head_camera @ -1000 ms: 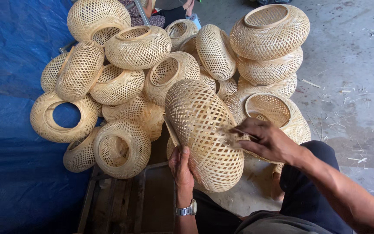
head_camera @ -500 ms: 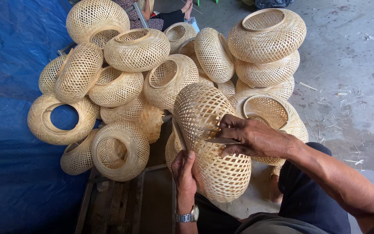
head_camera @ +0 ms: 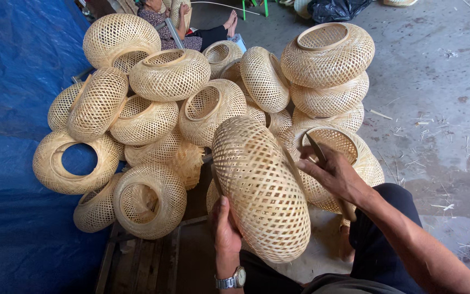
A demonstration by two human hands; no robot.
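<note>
Left hand (head_camera: pixel 225 228) is gripping the lower-left edge of the woven bamboo shade (head_camera: pixel 260 188), lower centre of frame | right hand (head_camera: pixel 330 171) is clenching a thin blade (head_camera: pixel 316 148) at its right side | finished shades (head_camera: pixel 169 73) are piling up at upper left.

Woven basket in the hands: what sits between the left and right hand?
In the head view, the woven basket itself fills that stretch: the left hand steadies its lower side, the right hand, holding a thin blade, is at its upper edge.
</note>
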